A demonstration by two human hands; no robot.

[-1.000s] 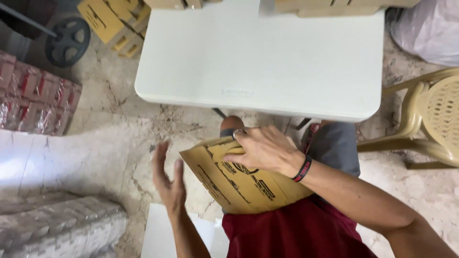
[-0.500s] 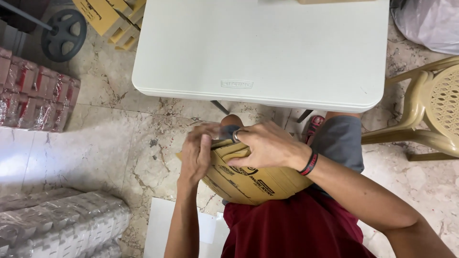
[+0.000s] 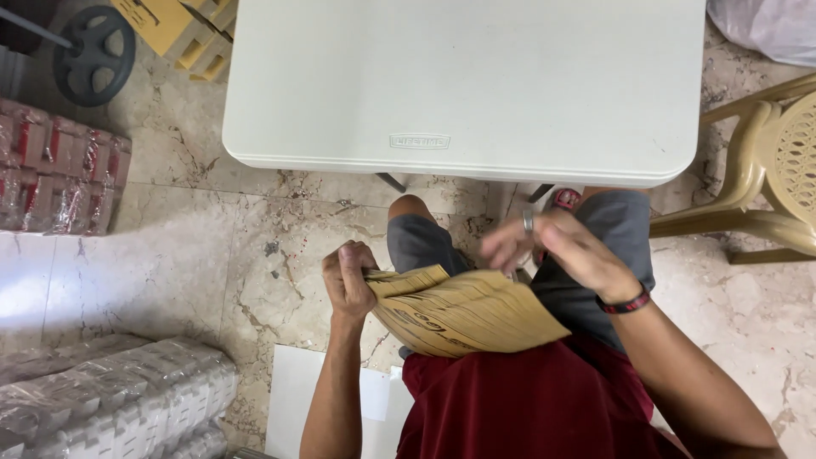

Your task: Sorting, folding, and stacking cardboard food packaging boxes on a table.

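- Left hand [image 3: 348, 280] pinches the flat cardboard sheet [image 3: 467, 314] at its left corner, mid-frame over the lap.
- Right hand [image 3: 565, 251] hovers above, fingers loose, blurred.
- Sheet looks light, bendy; edges suit the grip best.

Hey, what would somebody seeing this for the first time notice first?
Probably the flat tan cardboard sheet at the bottom centre, pinched at its left corner by the left hand. The right hand hovers blurred just above it, and the big white table fills the top.
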